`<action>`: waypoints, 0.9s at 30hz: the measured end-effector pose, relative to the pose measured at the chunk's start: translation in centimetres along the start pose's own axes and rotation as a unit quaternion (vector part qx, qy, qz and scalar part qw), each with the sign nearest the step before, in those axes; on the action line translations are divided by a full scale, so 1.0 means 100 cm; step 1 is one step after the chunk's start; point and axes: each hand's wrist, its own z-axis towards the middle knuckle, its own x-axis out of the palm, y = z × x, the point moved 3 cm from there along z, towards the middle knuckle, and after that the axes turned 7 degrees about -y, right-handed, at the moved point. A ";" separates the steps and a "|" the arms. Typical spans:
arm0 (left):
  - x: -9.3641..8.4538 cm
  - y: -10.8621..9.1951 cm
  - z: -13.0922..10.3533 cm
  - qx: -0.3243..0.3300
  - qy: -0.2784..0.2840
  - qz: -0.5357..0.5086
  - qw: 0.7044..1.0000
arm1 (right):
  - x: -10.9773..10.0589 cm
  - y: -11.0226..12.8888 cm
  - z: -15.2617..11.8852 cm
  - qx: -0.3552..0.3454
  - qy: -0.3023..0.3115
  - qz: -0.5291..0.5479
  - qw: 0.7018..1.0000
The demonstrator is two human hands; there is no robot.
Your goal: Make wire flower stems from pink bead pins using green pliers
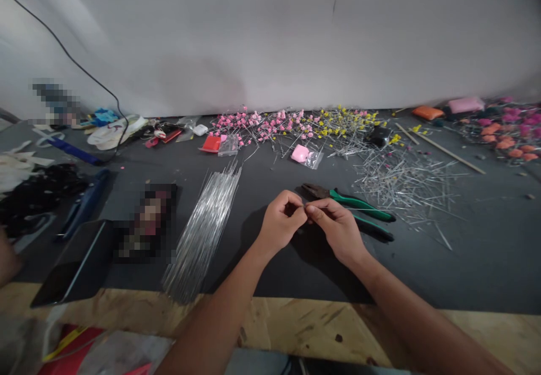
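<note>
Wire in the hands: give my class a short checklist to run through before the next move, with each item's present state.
1. Wire pinched by left hand and right hand: ok.
2. Wire's inner end: cannot tell, hidden by the hands.
3. Pliers within easy reach beside the right hand: ok.
4. Bundle lined up, left of the left hand: ok.
5. Loose pile lined up: not ok, strands lie crossed.

Black cable (84,72), pale wall (296,36), tangled black heap (40,197)
</note>
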 end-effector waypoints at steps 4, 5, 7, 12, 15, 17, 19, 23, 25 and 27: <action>-0.001 0.001 0.000 -0.011 0.008 0.004 1.000 | 0.000 0.000 0.000 0.004 0.001 0.005 1.000; -0.001 0.002 0.000 -0.020 0.010 0.005 1.000 | 0.000 0.000 0.000 0.004 0.004 0.008 1.000; -0.001 0.003 0.000 -0.037 0.012 0.005 0.999 | 0.000 -0.001 0.000 0.004 0.010 0.016 1.000; 0.000 0.001 0.000 -0.041 0.015 0.008 0.999 | -0.001 -0.002 0.000 0.000 0.010 0.020 1.000; -0.001 0.001 -0.001 -0.037 0.012 0.014 0.999 | -0.001 -0.002 0.000 -0.002 0.011 0.020 1.000; -0.001 0.001 -0.001 -0.039 0.009 0.020 0.999 | -0.001 -0.002 0.000 -0.001 0.010 0.019 1.000; -0.001 0.001 -0.002 -0.042 0.006 0.027 0.999 | -0.001 -0.003 0.000 0.000 0.007 0.017 1.000; -0.001 0.001 -0.002 -0.046 0.000 0.036 0.998 | -0.001 -0.003 0.000 0.003 0.002 0.012 1.000; -0.001 0.001 -0.002 -0.049 -0.001 0.037 0.998 | -0.001 -0.003 0.000 0.007 0.001 0.008 1.000; -0.001 0.001 -0.002 -0.055 -0.003 0.038 0.998 | 0.000 -0.003 0.000 0.013 0.002 0.007 1.000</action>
